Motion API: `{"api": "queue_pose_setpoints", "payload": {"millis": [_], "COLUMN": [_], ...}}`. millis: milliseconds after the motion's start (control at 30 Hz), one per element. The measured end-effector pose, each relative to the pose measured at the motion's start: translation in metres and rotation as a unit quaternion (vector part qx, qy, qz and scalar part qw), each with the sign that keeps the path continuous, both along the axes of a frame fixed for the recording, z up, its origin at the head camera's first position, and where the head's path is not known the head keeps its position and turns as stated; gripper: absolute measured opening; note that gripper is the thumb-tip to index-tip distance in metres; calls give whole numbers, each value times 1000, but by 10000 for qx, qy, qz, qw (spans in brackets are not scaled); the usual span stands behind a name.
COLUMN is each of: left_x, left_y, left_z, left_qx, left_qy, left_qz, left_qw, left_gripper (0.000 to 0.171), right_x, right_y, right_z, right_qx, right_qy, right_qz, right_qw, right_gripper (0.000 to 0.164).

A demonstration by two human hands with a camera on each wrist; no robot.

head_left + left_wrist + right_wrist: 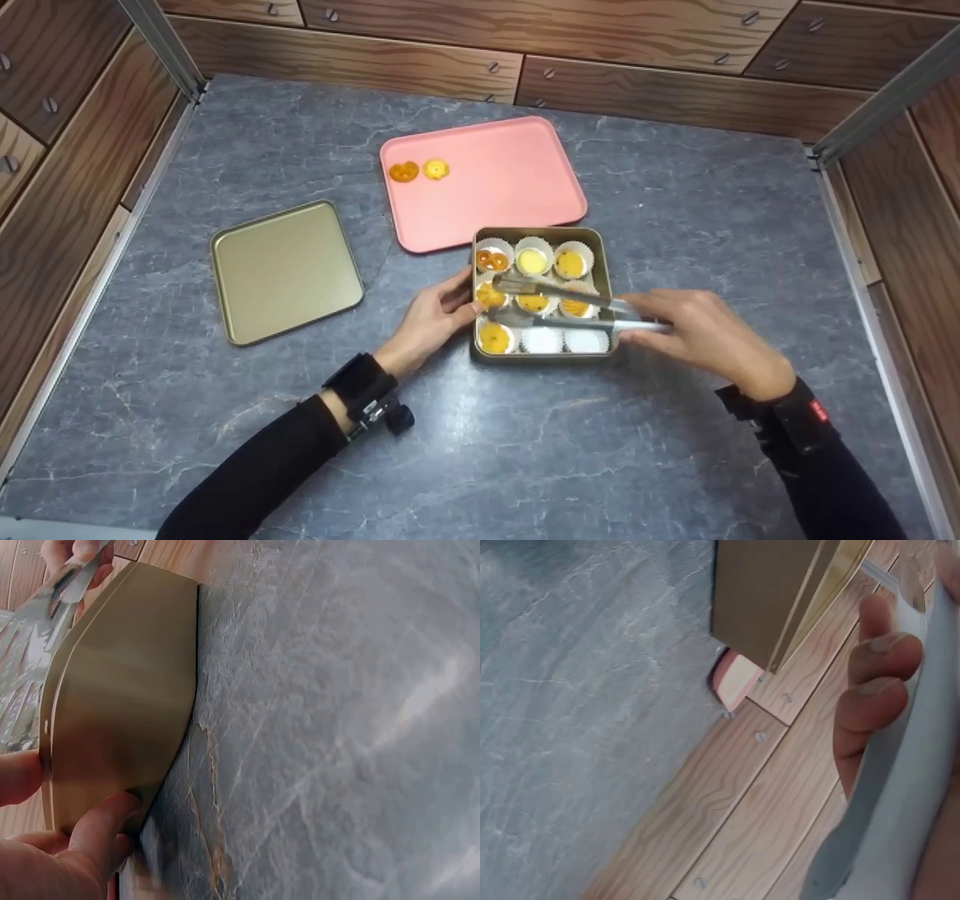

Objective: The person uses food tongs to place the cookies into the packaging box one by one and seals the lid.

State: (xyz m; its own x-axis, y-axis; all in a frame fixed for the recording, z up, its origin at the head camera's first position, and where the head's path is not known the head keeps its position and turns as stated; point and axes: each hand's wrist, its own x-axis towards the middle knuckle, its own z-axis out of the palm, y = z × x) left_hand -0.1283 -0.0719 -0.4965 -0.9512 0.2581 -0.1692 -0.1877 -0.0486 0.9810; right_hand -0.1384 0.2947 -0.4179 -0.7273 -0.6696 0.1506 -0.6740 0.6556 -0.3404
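A gold tin [544, 360] holds rows of white paper cups, most with yellow or orange-brown cookies. Two cups in the near row, the middle one [541, 340] and the right one, show only white inside. My left hand [424, 322] grips the tin's left side, thumb at the rim; the tin's wall [124, 690] fills much of the left wrist view. From the right, my right hand [694, 334] holds grey-handled tongs [577, 324] across the tin. Their two arms are spread, with the tips over the left middle cookie [491, 295]; whether they touch it I cannot tell.
A pink tray [495, 180] behind the tin bears a brown pretzel-shaped cookie [403, 172] and a yellow flower-shaped cookie [436, 169]. To the left lies a flat gold lid [289, 274]. Wood-patterned panels [375, 56] border the grey marbled table [480, 465].
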Motion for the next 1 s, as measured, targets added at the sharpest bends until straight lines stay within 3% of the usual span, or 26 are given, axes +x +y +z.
{"api": "queue_pose_setpoints", "payload": {"millis": [267,567,733,1000], "left_x": [2,-1,-1,-1], "left_y": [1,2,2,1], "left_z": [1,-1,0,2], "left_qx": [26,244,116,110], "left_qy": [1,14,-12,-108], "left_qz": [17,22,25,-11], "left_qw": [10000,9997,9999,9999], "left_gripper": [72,72,72,73], "right_x": [-11,-42,-62,-85], "right_y": [-10,-42,-62,-94], "right_z": [-3,-1,6,13], "right_qx": [-326,-435,-398,165], "right_qy": [-112,-134,-114,121], "right_qz": [-769,-1616,-1667,-1578], "right_qw": [9964,9858,9851,9873], "right_gripper": [48,51,51,52]}}
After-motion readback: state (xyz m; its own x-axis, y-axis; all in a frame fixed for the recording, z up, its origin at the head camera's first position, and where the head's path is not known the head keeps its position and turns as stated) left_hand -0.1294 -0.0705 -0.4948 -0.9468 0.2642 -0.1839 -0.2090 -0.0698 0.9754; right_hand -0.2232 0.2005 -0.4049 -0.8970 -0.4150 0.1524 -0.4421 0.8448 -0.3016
